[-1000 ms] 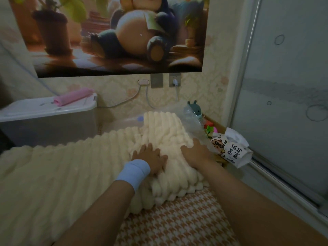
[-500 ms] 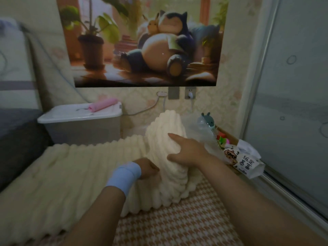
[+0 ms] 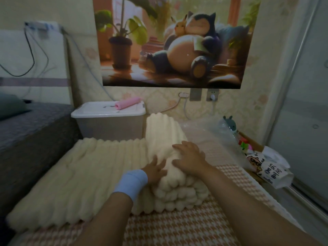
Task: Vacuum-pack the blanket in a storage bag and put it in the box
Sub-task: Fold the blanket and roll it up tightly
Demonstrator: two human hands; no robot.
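Note:
A cream ribbed blanket (image 3: 85, 167) lies on a houndstooth mat, flat on the left and rolled into a thick roll (image 3: 170, 181) in the middle. My left hand (image 3: 155, 170), with a blue wristband, presses the roll's left side with spread fingers. My right hand (image 3: 189, 159) lies flat over the top of the roll. A clear plastic storage bag (image 3: 211, 132) is crumpled just behind and right of the roll. The lidded plastic storage box (image 3: 110, 121) stands at the back by the wall.
A pink roll (image 3: 126, 104) lies on the box lid. A grey bed (image 3: 30, 132) borders the left side. At right sit a printed white bag (image 3: 266, 169), small toys (image 3: 244, 145) and a glass sliding door (image 3: 305, 121). Cables hang from wall sockets (image 3: 212, 96).
The roll was tipped up and turned over to the left onto the flat part. Both hands moved with it from pressing down to resting on its top and side. The view rose.

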